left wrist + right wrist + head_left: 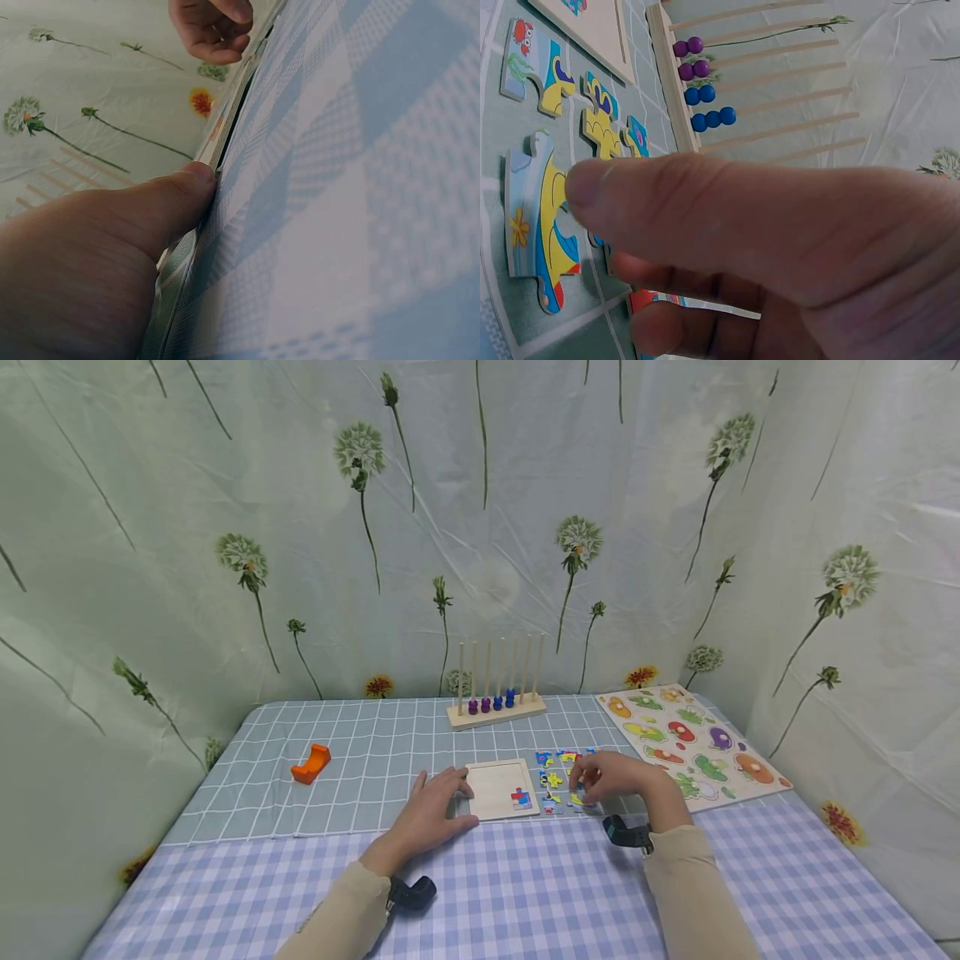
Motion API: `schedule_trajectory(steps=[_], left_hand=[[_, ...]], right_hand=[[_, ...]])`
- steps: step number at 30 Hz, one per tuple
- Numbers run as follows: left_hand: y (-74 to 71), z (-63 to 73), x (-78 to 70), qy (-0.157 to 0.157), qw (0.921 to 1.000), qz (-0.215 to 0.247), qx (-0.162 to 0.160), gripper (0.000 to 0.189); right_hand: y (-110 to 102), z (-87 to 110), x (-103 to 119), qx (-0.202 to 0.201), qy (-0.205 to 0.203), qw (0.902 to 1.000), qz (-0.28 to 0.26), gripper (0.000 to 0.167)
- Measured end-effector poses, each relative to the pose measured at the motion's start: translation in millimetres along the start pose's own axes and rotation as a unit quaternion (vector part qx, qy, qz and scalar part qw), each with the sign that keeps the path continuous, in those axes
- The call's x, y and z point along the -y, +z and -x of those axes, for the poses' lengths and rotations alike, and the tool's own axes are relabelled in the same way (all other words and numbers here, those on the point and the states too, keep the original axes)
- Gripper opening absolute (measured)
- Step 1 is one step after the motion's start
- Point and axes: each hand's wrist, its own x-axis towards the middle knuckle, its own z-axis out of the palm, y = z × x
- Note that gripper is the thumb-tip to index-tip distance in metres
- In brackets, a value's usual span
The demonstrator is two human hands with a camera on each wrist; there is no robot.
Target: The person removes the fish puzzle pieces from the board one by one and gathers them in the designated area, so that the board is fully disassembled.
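My left hand (429, 814) rests at the left side of a square wooden puzzle tray (490, 787), its fingers and thumb spread about the near-left corner. One jigsaw piece (521, 798) with red and blue on it lies in the tray's lower right corner. Loose jigsaw pieces (554, 780) in blue and yellow lie right of the tray. Over them hovers my right hand (613, 776), fingers loosely bent. In the right wrist view its thumb (630, 191) is beside a piece with a starfish (523, 225), and a gap separates thumb and fingers. I see nothing held there.
Behind the tray stands a wooden peg rack (498, 713) with purple and blue beads. A vegetable puzzle board (660, 737) lies at the right. An orange curved block (311, 765) sits at the left. Grey and checked blue cloths cover the table; a patterned curtain (495, 527) hangs behind.
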Motion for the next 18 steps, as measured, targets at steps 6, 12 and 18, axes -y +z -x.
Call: schedule_trajectory(steps=[6, 12, 18], left_hand=[[-0.5, 0.2, -0.4, 0.001, 1.0, 0.001, 0.0, 0.03], [-0.4, 0.2, -0.2, 0.002, 1.0, 0.002, 0.0, 0.03], [0.1, 0.1, 0.5, 0.001, 1.0, 0.002, -0.001, 0.029]], right_hand=[[3, -4.5, 5, -0.02, 0.002, 0.9997, 0.01, 0.02], [6, -11.3, 13, -0.034, -0.006, 0.9994, 0.003, 0.023], [12, -17.4, 21, -0.037, -0.032, 0.9988, -0.007, 0.028]])
